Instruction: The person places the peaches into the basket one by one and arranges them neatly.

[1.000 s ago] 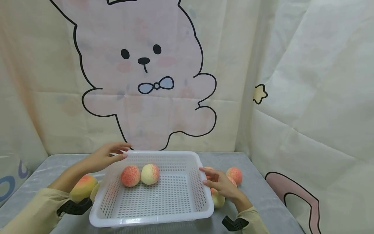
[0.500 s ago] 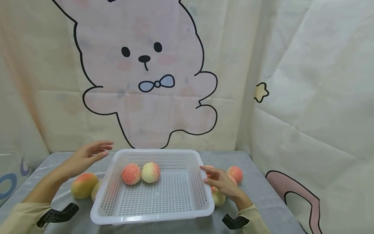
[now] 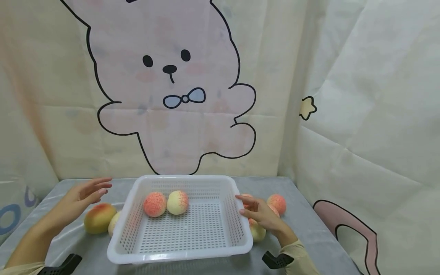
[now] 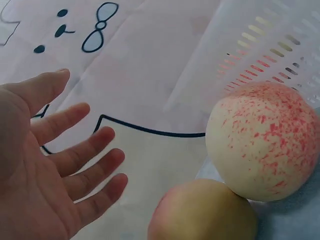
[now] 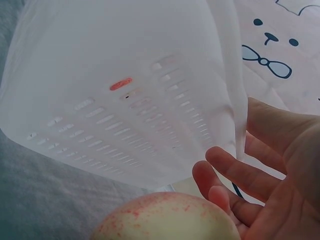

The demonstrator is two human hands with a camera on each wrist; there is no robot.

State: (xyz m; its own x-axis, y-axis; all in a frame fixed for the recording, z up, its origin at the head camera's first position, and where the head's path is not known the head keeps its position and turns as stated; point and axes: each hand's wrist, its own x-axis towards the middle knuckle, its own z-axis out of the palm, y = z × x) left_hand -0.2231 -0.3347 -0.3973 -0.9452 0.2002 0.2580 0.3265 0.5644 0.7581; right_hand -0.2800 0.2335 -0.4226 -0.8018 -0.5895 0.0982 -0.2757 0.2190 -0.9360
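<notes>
Basket [image 3: 196, 233], white plastic w/ slotted walls, sits mid-bench in our head view, on the grey-clothed bench [image 3: 302, 225]. We count 2 peaches in it, both toward the rear L part: a pink-red peach [image 3: 154, 204] and, just beside it on the R, a pale peach [image 3: 177, 202] w/ reddish speckles.

Our L hand [image 3: 77, 198] is spread, fingers apart & thumb out, over the bench's L side, clear of the basket. Nearest it is the mango [image 3: 97, 218], yellow w/ a red blush. Between mango & basket lies a speckled peach [image 4: 265, 140], part-hidden by the rim in head view; in L wrist view it overlaps the mango, so we can't tell for sure if they touch.

Our R hand [image 3: 259, 217] holds the basket's R rim [image 3: 246, 229] w/ bent fingers; R wrist view has fingertips [image 5: 215, 155] under the lip & one digit behind it. How firm, can't tell. Just below that hand, by the basket's R side, is a yellowish peach [image 3: 257, 230]; a coral peach [image 3: 277, 203] lies farther back, w/ other peaches [image 3: 274, 210] mostly hidden behind the hand.

We wear beige sleeves [image 3: 300, 260] & black wrist cams [image 3: 277, 260]. Bkgd: cloth backdrop [image 3: 268, 46] w/ a pink cartoon bear [image 3: 185, 133] in a blue bow tie [image 3: 197, 95], plus a yellow star [image 3: 307, 108] on the R panel.
</notes>
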